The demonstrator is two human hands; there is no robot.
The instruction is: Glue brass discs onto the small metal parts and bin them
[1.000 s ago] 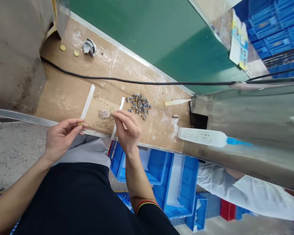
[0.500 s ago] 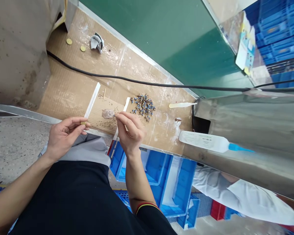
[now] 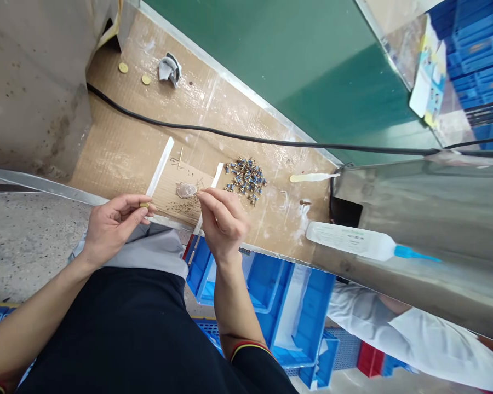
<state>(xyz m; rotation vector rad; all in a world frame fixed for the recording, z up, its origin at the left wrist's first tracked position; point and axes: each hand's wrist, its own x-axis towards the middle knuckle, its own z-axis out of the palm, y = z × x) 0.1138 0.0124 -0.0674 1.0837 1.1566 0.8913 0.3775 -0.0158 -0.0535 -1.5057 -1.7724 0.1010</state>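
Note:
Between thumb and fingers, my left hand (image 3: 114,227) pinches a small round yellow disc (image 3: 144,205) at the front edge of the bench. My right hand (image 3: 224,221) is closed in a pinch; whatever its fingertips hold is too small to make out. Those fingertips are right beside a clear, glossy lump (image 3: 185,190) on a cardboard patch (image 3: 164,189) strewn with dark specks. Just behind the right hand lies a pile of small blue and brass-coloured parts (image 3: 246,176). A thin wooden stick (image 3: 181,157) rests beyond the lump.
A black cable (image 3: 213,130) crosses the bench. Farther back lie two yellow discs (image 3: 146,79) and a crumpled grey-white piece (image 3: 169,69). To the right are a pale flat stick (image 3: 312,177) and a white bottle with blue nozzle (image 3: 351,241). Blue bins (image 3: 304,317) stand below; a person's white-clothed part (image 3: 427,334) shows nearby.
The view has shifted slightly, so the bench and its things appear a little farther right. Both hands keep nearly the same pinches and places over the bench.

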